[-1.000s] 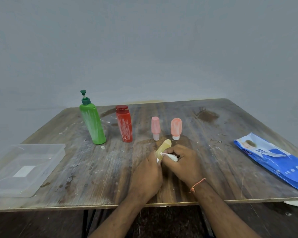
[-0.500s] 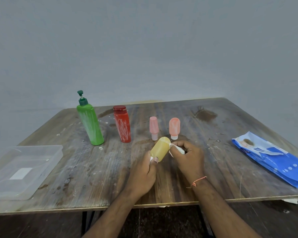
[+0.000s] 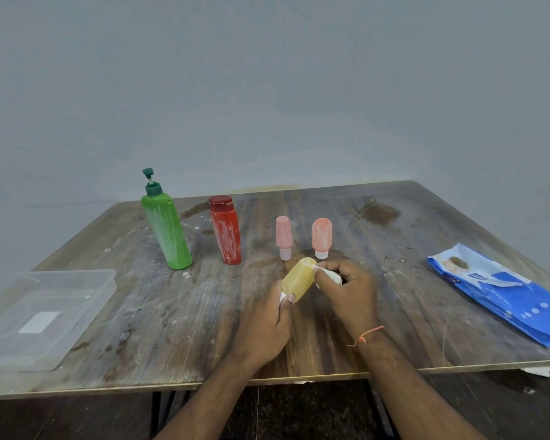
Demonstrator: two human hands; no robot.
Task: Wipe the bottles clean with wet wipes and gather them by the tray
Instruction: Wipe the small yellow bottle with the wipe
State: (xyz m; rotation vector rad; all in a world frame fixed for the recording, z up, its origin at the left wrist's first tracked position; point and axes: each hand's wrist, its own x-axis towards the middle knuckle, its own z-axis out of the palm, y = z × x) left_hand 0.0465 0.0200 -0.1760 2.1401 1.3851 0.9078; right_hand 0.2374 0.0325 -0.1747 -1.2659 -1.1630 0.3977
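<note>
Yellow bottle (image 3: 299, 279) held tilted just above the table (image 3: 178, 319), near the front edge at centre, its rounded end pointing away from the person. Left hand (image 3: 264, 328) grips the lower, nearer end; its fingers (image 3: 288, 300) are clenched round the bottle, a bit of white showing under them. Right hand (image 3: 350, 290) holds a bunched white wet wipe (image 3: 331, 276), fingers curled closed on it, the wipe pressed to the bottle's upper right side. An orange thread (image 3: 365, 335) circles the right wrist.

Behind the hands, four bottles stand upright in a row, all streaked with white: green pump bottle (image 3: 165, 230) at far left, red bottle (image 3: 226, 231) beside it, then a pink bottle (image 3: 283, 236) and a salmon bottle (image 3: 321, 236), both resting on their caps. Clear plastic tray (image 3: 86, 300) sits at the table's left front, well apart from the bottles. Blue wipes pack (image 3: 502, 290) lies flat at the right edge.
</note>
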